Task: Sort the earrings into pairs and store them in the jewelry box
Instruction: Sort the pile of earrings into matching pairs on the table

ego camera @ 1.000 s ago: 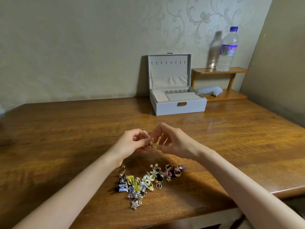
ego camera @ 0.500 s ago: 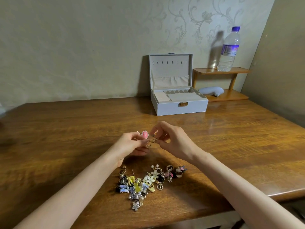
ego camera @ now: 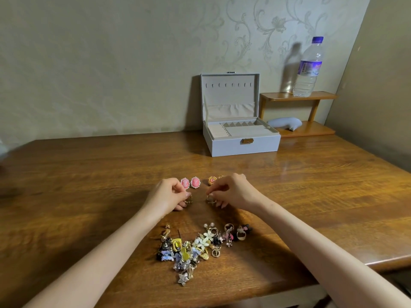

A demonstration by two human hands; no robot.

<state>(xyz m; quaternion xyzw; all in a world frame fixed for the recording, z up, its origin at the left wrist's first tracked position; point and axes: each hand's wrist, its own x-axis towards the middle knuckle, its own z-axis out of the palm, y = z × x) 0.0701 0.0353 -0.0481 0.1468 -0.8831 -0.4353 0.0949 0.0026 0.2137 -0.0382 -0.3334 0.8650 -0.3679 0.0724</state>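
Earrings [ego camera: 210, 200] pinched by left hand [ego camera: 165, 196], right hand [ego camera: 232, 192]; axis unclear.

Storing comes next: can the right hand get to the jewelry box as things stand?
Probably yes: the jewelry box stands open, lid upright, and bare table lies between it and the right hand, which is pinching a small gold earring.

Your pale grey rectangular jewelry box [ego camera: 242, 147] stands open at upper centre of the frame, lid upright, cream-lined compartments showing. At mid-frame two pink oval cameo earrings [ego camera: 190, 182] lie side by side, with two round gold earrings [ego camera: 212, 180] just right of them. Just below, your left hand [ego camera: 166, 196] pinches a small gold earring [ego camera: 189, 200] and your right hand [ego camera: 233, 191] pinches a second small gold earring [ego camera: 210, 200]. The jumbled heap of mixed earrings [ego camera: 191, 250] lies at lower centre
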